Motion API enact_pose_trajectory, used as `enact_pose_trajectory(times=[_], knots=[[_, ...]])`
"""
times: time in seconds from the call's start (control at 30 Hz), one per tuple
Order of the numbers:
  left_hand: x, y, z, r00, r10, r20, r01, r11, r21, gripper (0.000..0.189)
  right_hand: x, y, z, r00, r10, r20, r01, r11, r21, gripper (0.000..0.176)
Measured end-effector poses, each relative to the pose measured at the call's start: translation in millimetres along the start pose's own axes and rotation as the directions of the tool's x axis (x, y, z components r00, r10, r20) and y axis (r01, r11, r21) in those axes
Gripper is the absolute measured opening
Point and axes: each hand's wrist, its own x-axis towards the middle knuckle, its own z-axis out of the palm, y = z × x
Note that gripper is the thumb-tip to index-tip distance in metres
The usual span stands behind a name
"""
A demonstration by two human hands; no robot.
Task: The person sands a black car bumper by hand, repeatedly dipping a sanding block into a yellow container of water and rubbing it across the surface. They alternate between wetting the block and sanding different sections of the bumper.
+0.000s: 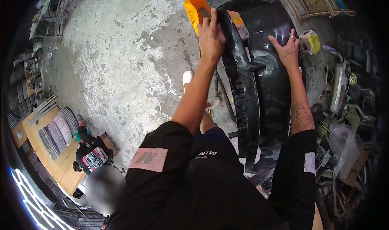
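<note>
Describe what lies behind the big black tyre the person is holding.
A yellow crate shows behind the tyre, beside the left hand gripping its tread. The tyre covers the crate's right part and whatever stands beyond it.

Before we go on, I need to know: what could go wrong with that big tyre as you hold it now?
The large black tyre stands upright, steadied by the left hand on its edge and the right hand flat on its side; it might tip or roll. The white shoe close beside it could be caught. The fan and clutter on the right leave little room to step clear.
</note>
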Motion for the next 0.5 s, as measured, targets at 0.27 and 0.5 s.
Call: enact_pose_trajectory(times=[0.27, 0.5], knots=[[-0.1, -11.9, -3.3, 0.994, 0.103, -0.023, -0.101, 0.993, 0.066, 0.068, 6.6, -2.1, -0.4, 0.999, 0.034, 0.031, -0.034, 0.999, 0.005, 0.123], [-47.7, 9.2, -4.8, 0.997, 0.072, 0.002, -0.072, 0.997, 0.026, 0.069, 1.7, -0.7, -1.0, 0.999, 0.034, 0.023, -0.034, 0.999, -0.018, 0.125]])
